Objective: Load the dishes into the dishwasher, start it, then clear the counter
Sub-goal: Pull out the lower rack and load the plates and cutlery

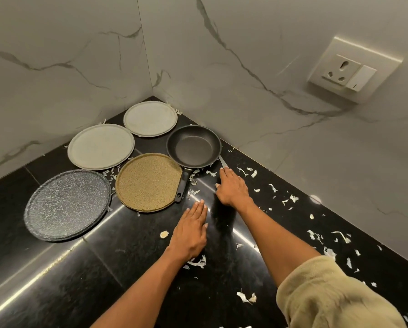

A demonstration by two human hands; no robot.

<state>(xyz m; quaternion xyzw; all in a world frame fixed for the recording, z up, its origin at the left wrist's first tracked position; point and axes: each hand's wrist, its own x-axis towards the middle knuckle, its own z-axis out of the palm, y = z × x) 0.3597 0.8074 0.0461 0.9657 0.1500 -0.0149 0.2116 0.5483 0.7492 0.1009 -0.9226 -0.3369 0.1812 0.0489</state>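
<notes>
On the black counter (117, 275), in the corner, lie two pale grey plates (101, 146) (150, 118), a tan speckled plate (147, 182) and a dark speckled plate (67, 204). A black frying pan (193, 146) sits beside them, its handle resting over the tan plate's rim. My left hand (191, 233) lies flat on the counter just in front of the tan plate, fingers straight. My right hand (233, 190) reaches to the pan's right side, fingers stretched over a thin metal blade (223, 162) that sticks out from under the fingertips; the rest of that item is hidden.
White peel scraps (292, 197) are scattered over the right half of the counter and between the plates. Marble walls close the corner at back and right. A wall socket (354, 69) sits high on the right wall.
</notes>
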